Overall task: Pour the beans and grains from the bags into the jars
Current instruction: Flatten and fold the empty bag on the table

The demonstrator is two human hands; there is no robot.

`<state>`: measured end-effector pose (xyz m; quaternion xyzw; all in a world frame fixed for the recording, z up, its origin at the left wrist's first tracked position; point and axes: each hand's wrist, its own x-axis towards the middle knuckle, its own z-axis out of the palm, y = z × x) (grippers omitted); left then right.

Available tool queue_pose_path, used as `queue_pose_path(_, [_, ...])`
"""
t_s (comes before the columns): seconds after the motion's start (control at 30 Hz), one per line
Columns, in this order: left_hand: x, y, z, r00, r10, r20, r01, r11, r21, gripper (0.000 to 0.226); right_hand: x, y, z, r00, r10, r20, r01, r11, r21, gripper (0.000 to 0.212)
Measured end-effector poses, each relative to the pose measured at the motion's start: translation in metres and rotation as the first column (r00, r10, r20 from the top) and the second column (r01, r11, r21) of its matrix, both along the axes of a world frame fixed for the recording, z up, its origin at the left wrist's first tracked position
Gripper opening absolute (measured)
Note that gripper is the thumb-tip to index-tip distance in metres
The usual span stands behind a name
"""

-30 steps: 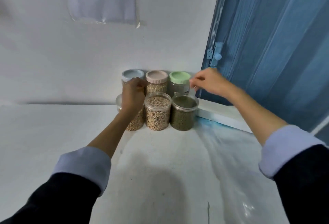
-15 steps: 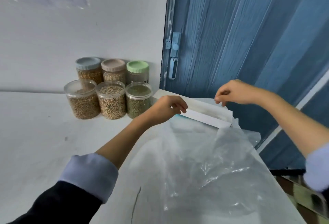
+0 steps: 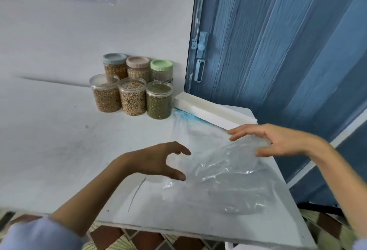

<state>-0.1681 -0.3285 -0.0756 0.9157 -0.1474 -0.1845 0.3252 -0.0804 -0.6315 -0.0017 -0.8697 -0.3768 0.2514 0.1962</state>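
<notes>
Both hands, left hand (image 3: 158,160) and right hand (image 3: 278,142), hover spread and empty over the crumpled clear plastic bag (image 3: 228,172), seemingly poised to gather it, with the filled clear plastic jars (image 3: 131,95) parked beyond it.

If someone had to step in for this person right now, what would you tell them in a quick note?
Left hand: open, fingers loosely curved, holding nothing, beside the clear empty plastic bag.
Right hand: open, fingers spread over the bag's far edge; contact unclear.
The bag lies flat on the white table, near a long white box.
Three open clear plastic jars stand filled by the wall; behind them three lidded jars, the green-lidded one looking nearly empty.
Done: front jars filled.
Left: possibly closing the front jars; their lids are not visible.
</notes>
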Motion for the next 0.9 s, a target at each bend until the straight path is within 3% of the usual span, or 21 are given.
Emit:
queue_pose_path(0.1, [-0.017,-0.006,-0.011,0.997,-0.018,0.078,0.014,0.998,0.055,0.072,-0.008,0.006,-0.011,0.968,-0.191,0.163,0.186,0.981,0.046,0.060])
queue_pose_path(0.2, [-0.028,-0.017,-0.019,0.981,0.008,0.194,-0.016,0.999,0.038,0.064,-0.012,0.012,-0.022,0.896,-0.357,0.264,0.327,0.933,0.150,0.048])
queue_pose_path(0.3, [-0.036,-0.029,-0.027,0.953,0.062,0.297,-0.087,0.993,0.075,0.063,-0.012,0.017,-0.030,0.841,-0.420,0.341,0.403,0.907,0.123,0.036])
queue_pose_path(0.4, [-0.039,-0.042,-0.040,0.874,0.112,0.472,-0.228,0.954,0.194,0.061,-0.014,0.024,-0.035,0.782,-0.508,0.361,0.485,0.860,0.160,0.032])
queue_pose_path(0.53, [-0.035,-0.045,-0.053,0.759,0.079,0.646,-0.284,0.933,0.220,0.046,-0.020,0.029,-0.037,0.681,-0.584,0.443,0.550,0.806,0.217,0.031])
queue_pose_path(0.67, [-0.034,-0.026,-0.057,0.694,0.248,0.676,-0.447,0.884,0.135,0.048,-0.026,0.015,-0.032,0.585,-0.573,0.574,0.621,0.771,0.137,0.036])
queue_pose_path(0.73, [-0.032,-0.022,-0.053,0.671,0.306,0.676,-0.505,0.856,0.114,0.050,-0.028,0.011,-0.036,0.606,-0.551,0.574,0.614,0.783,0.104,0.041])
queue_pose_path(0.8, [-0.031,-0.024,-0.048,0.708,0.354,0.611,-0.526,0.842,0.121,0.054,-0.028,0.010,-0.044,0.643,-0.551,0.532,0.587,0.801,0.120,0.041])
queue_pose_path(0.9, [-0.028,-0.025,-0.044,0.707,0.407,0.579,-0.553,0.828,0.094,0.050,-0.022,0.003,-0.050,0.602,-0.609,0.517,0.597,0.773,0.215,0.036])
